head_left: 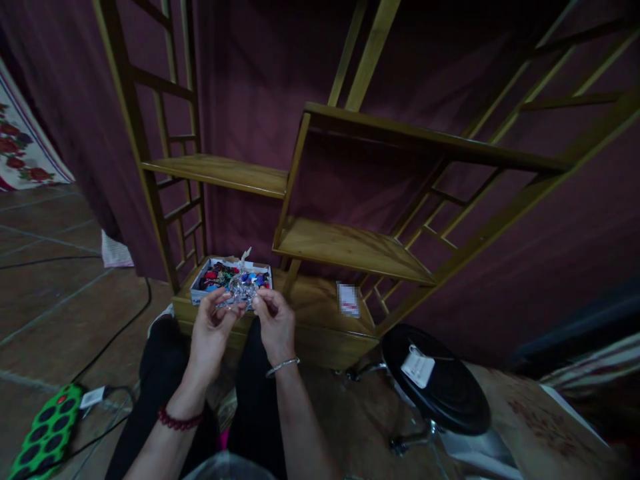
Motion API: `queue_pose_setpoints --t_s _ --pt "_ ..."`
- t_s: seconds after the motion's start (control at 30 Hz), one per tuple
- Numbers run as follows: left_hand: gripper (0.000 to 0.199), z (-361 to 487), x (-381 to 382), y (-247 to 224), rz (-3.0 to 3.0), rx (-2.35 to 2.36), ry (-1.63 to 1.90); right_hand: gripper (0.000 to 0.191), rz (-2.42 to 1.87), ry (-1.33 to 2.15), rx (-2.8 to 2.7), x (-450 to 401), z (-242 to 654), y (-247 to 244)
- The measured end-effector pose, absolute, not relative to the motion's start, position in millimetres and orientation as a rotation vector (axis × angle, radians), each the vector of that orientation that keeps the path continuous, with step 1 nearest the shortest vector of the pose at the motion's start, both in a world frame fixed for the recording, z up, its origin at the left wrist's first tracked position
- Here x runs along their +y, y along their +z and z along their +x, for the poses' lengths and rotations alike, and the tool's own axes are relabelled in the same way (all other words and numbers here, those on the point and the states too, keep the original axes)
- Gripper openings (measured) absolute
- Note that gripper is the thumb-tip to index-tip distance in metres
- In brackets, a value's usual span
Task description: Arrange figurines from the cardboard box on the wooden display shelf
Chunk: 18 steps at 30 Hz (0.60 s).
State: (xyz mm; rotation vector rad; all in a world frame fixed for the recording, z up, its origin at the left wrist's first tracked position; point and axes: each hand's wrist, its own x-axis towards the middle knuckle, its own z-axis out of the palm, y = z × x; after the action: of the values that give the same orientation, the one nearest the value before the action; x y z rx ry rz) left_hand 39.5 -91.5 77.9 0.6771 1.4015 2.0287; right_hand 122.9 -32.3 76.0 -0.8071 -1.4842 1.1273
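A clear, sparkling crystal-like ornament (243, 287) is held up between my two hands; its exact shape is too small to make out. My left hand (212, 333) pinches its left side with thumb and fingers. On its right side, the fingertips of my right hand (276, 327) close on it. Just behind it, on the bottom shelf, a shallow white box (197, 291) holds a jumble of small red, blue and dark items. A pale strip sticks up above the ornament, and I cannot tell whether it belongs to it.
A wooden shelf unit (350, 247) with stepped boards stands in front of me. A white card (348, 299) lies on its bottom board. To the right is a black round stool (450, 387) with a white charger (418, 367). A green power strip (47, 427) and cables lie on the floor, left.
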Motion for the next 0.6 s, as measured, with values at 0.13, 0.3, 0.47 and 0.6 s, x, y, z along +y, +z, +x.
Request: queue_pose_setpoints --t_s 0.13,0.3,0.47,0.6 --pt "0.053 34 -97 80 0.605 1.342 2.064 0.015 -0.778 1.154 -1.462 -38 118 75" --pt "0.047 27 -100 75 0.563 1.358 2.039 0.015 -0.781 1.133 -1.478 -42 115 72" --pt "0.042 22 -100 69 0.625 1.351 2.032 0.015 -0.799 1.119 -1.504 -42 114 68" --pt "0.031 20 -100 66 0.632 1.377 2.044 0.016 -0.800 1.099 -1.519 -42 113 65"
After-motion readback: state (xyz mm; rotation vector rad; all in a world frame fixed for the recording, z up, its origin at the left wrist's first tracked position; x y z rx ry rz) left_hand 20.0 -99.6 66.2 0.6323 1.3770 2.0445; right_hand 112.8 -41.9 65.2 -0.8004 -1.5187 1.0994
